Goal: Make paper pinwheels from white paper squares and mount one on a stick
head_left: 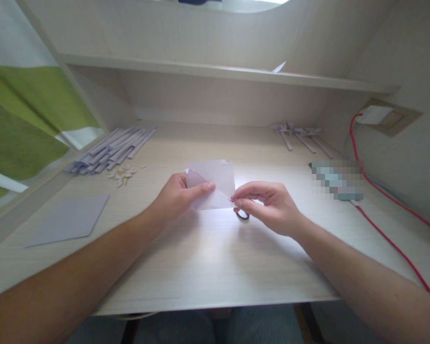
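Observation:
Between my hands, above the desk, is a pale lilac sheet of paper with one corner folded over. My left hand grips its left side, the thumb pressed on the fold. At the right corner of the fold, the fingertips of my right hand are pinched on the paper. Just below that corner shows the dark loop of a scissors handle; the rest of it is hidden behind the paper and my hand.
At left lie a stack of lilac sheets, small pale slips and a pile of rolled paper tubes. Folded paper pieces with stems are at back right. A blurred phone-like object with a red cable lies right. A shelf overhangs.

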A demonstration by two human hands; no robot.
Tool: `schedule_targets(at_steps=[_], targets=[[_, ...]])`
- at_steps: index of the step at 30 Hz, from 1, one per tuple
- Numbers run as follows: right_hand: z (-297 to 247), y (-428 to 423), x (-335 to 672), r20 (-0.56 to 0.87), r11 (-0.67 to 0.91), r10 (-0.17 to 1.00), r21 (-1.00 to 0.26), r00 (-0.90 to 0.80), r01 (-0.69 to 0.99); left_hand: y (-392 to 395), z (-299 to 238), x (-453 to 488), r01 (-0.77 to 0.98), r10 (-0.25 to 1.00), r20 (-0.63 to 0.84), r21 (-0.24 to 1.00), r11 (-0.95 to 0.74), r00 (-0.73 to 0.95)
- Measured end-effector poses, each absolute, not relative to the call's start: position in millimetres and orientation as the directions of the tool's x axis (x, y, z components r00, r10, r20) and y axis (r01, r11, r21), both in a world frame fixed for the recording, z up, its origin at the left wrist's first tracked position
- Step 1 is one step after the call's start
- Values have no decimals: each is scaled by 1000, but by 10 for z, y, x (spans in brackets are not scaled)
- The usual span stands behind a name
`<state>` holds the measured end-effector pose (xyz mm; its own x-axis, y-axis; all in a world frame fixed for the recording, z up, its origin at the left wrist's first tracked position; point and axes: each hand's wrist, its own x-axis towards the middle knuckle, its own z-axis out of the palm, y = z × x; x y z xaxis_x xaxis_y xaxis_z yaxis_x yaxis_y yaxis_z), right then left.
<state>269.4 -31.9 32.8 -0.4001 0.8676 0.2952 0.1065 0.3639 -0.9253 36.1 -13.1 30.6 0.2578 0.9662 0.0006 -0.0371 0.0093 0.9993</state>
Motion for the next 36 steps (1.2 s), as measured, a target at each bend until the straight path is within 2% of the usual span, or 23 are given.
schedule_targets(at_steps=[9, 15, 36], targets=[[356, -316, 2683, 254, 344, 877, -925, -408, 164, -136, 306, 354, 12, 974, 22, 1000, -25, 225], [340, -305, 2683, 221, 291, 890, -949, -398, 124, -144, 340, 374, 12, 982, 20, 1000, -23, 190], [267, -280, 2666, 237, 282, 911, -955, -339, 89, -171, 352, 367, 47, 977, 30, 998, -41, 212]])
